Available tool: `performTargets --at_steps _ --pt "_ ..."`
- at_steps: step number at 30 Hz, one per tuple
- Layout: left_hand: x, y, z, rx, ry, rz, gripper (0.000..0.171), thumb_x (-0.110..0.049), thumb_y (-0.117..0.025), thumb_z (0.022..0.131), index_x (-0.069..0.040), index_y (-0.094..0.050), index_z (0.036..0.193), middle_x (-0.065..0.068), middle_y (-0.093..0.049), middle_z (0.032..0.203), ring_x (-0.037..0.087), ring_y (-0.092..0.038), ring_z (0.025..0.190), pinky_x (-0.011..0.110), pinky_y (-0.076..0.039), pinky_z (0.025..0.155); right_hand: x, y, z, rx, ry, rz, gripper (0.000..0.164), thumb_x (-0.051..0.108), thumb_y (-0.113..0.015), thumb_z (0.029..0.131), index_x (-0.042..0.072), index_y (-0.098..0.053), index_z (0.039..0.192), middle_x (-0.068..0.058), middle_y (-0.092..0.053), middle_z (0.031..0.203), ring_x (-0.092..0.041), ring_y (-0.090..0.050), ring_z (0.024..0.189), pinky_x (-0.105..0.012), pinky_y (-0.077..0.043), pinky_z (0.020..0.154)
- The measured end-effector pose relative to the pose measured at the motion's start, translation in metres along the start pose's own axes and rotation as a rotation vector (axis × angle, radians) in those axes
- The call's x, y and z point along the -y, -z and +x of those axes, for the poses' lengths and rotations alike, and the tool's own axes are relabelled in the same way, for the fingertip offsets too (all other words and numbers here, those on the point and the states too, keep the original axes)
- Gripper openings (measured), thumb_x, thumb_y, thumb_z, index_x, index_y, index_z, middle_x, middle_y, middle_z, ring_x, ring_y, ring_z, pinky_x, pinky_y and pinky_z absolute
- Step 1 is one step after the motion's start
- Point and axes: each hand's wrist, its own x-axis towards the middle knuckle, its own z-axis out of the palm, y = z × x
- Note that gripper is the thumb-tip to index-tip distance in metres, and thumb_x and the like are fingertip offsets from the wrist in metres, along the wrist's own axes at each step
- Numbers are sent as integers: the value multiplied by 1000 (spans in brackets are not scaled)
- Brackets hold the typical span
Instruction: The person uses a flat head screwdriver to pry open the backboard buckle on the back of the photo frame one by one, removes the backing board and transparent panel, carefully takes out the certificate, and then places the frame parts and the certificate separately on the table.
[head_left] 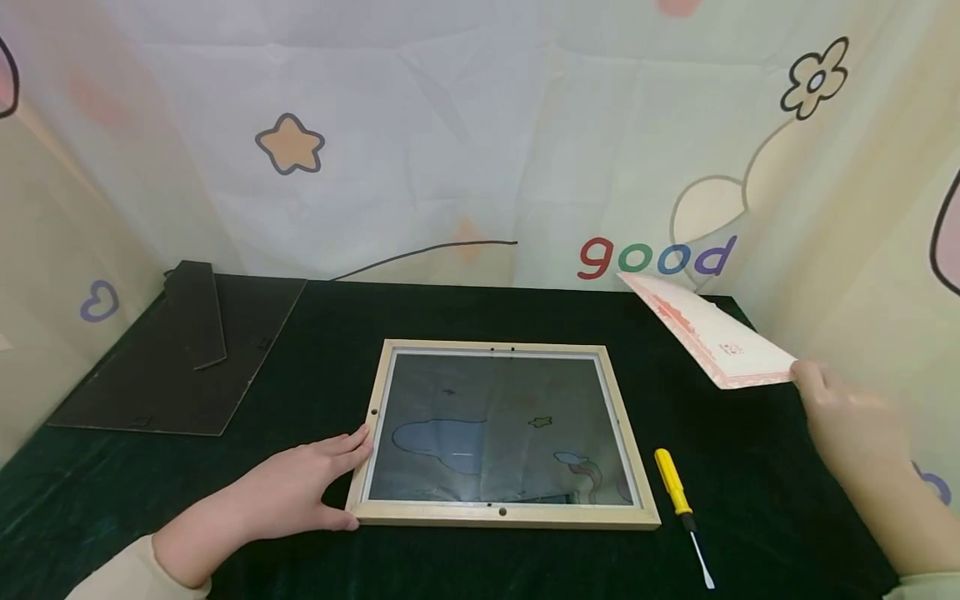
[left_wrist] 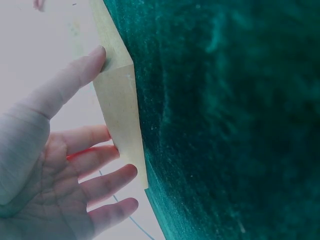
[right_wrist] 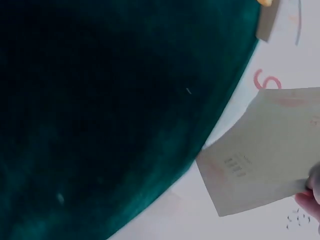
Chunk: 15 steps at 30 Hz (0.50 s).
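Observation:
A light wooden picture frame lies flat on the dark green cloth, a clear pane inside it giving back reflections. My left hand touches the frame's left side, its fingers fairly straight along the edge and its thumb at the near left corner; the left wrist view shows the same hand against the wooden edge. Off to the right, my right hand pinches the corner of a white sheet of paper with a pink printed border, held tilted above the cloth. In the right wrist view the sheet shows faint print.
A yellow-handled screwdriver lies just right of the frame, its tip toward me. At the back left rests a black backing board with a stand leg on it. A printed curtain hangs behind and at both sides.

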Motion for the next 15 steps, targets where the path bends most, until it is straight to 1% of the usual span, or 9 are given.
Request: performTargets --at_steps 1,2,4,6,8,9,11,13,15 --pt "0 0 0 1 2 -1 87 -49 -74 73 -7 -41 141 13 -34 146 30 -43 127 45 -44 93 3 -2 -2 12 22 14 8 -12 -49 88 -7 -45 91 -13 -35 48 -19 -24 33 -28 -18 33" --pt "0 0 0 1 5 -1 87 -49 -75 73 -7 -41 141 13 -34 146 30 -43 127 45 -44 93 5 -4 -4 29 41 25 16 -17 -53 81 -7 -44 90 -13 -36 49 -18 -24 33 -27 -18 32" --pt "-1 0 0 0 8 -1 87 -49 -75 73 -7 -41 141 13 -35 146 30 -43 126 45 -45 92 11 -7 -6 76 80 46 22 -19 -57 77 -7 -43 90 -14 -40 53 -18 -27 34 -27 -20 32" --pt "-1 0 0 -3 4 4 86 -48 -75 73 -7 -41 141 13 -35 146 30 -44 126 45 -45 92 15 -8 -8 163 95 63 28 -19 -62 72 -6 -44 89 -15 -45 58 -18 -30 35 -26 -23 32" --pt "0 -1 0 -7 2 6 86 -48 -75 73 -7 -41 140 13 -36 146 30 -44 126 45 -45 92 20 -9 -9 279 93 74 34 -18 -68 67 -4 -46 88 -14 -50 64 -16 -32 39 -25 -26 32" --pt "0 -1 0 -6 3 5 86 -48 -75 73 -7 -41 140 13 -36 146 30 -44 126 45 -45 92 22 -10 -9 340 86 82 35 -18 -70 65 -2 -48 88 -14 -52 67 -16 -34 40 -25 -29 33" --pt "0 -1 0 -3 10 4 86 -49 -75 73 -7 -41 141 13 -35 146 30 -43 126 45 -45 92 25 -12 -10 449 68 94 36 -16 -73 64 0 -53 89 -13 -57 75 -17 -40 46 -28 -39 36" --pt "0 -1 1 3 25 -1 86 -49 -75 73 -8 -41 141 12 -35 146 29 -43 127 45 -44 93 27 -16 -11 556 55 94 36 -13 -75 64 2 -58 91 -14 -62 83 -19 -47 52 -34 -48 44" --pt "0 -1 1 6 37 -6 86 -48 -75 72 -9 -41 141 10 -34 147 29 -43 127 45 -44 93 28 -20 -12 629 47 98 35 -11 -76 65 4 -61 92 -15 -64 90 -21 -52 59 -41 -53 54"
